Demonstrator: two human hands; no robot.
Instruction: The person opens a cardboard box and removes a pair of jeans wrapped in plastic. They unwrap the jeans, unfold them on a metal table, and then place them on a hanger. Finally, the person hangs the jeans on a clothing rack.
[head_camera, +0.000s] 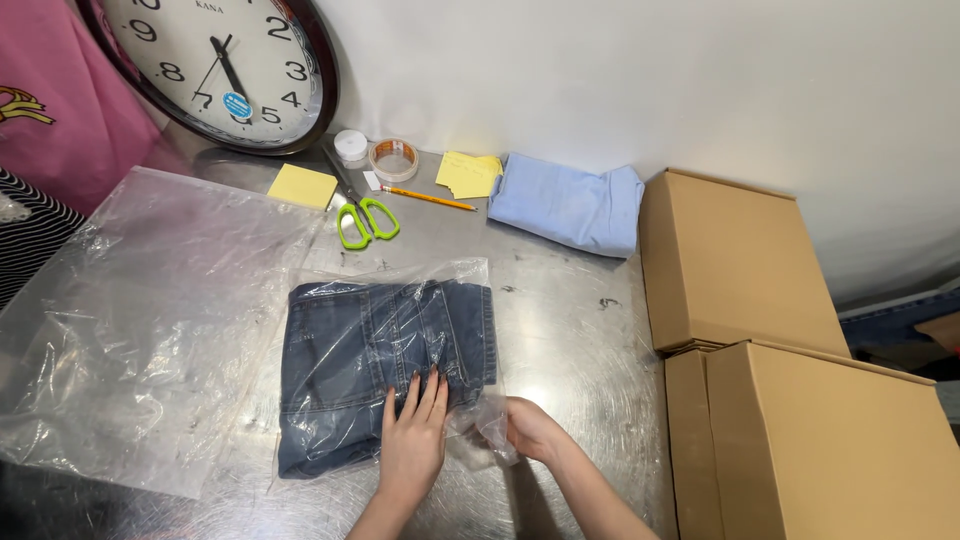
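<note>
Lying mid-table inside its clear plastic bag (470, 275), the folded jeans (385, 370) sit right under the left hand (412, 438), fingers flat and spread on the denim's lower right part, gripping nothing. Just beside it, the right hand (532, 430) pinches the bag's loose corner shut! Beyond, green-handled scissors (366, 220) and a folded blue cloth (570, 205) lie near the wall.

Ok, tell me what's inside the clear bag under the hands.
The clear bag holds folded dark blue jeans. The left hand presses flat on it and covers part of them; the right hand grips the bag's open end. Anything beneath the jeans is hidden.
</note>
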